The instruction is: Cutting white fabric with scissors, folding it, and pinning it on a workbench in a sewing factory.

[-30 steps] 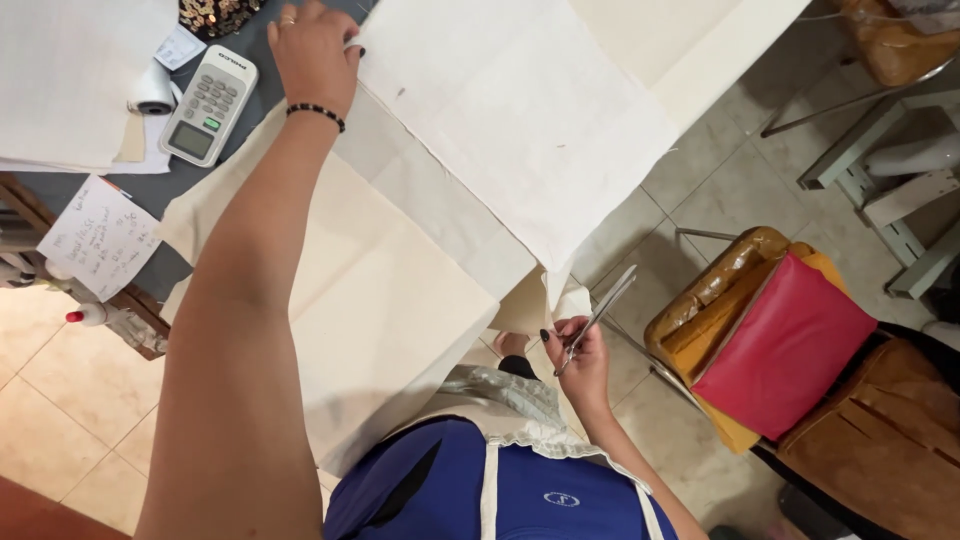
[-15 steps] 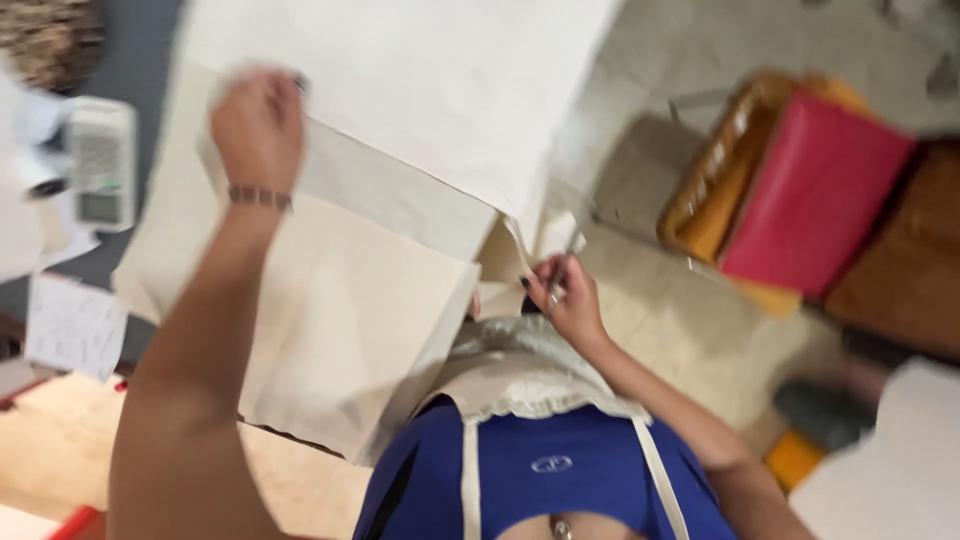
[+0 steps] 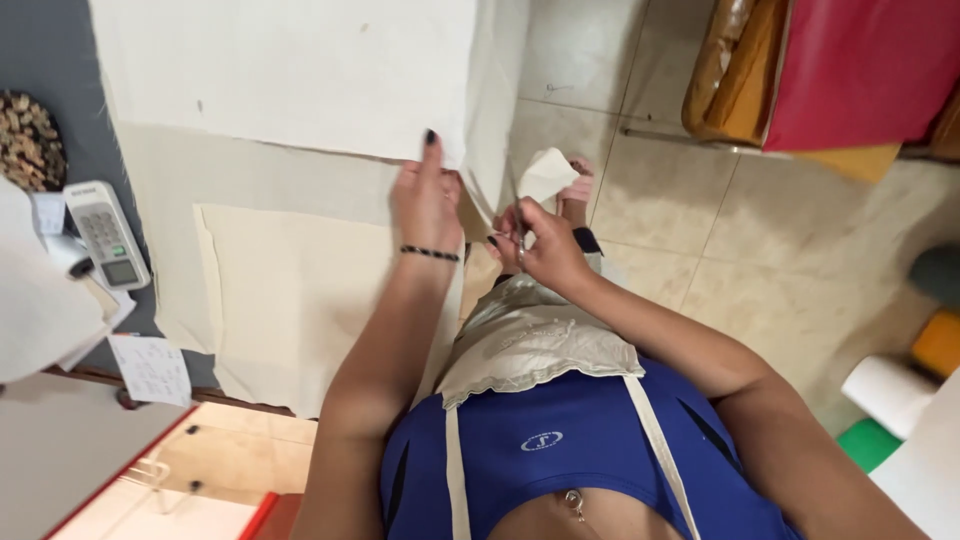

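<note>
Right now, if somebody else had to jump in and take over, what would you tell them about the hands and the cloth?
Left hand: flat on the cream fabric, fingertips at the lower edge of the white fabric sheet on the grey table.
Right hand: closed on scissors, blades pointing up beside the table edge, next to a hanging fabric flap.
Done: layers are laid flat; whether any cut is made cannot be seen.
Left: scissors are not yet biting into the cloth.
Nearby: calculator at the far left.
</note>
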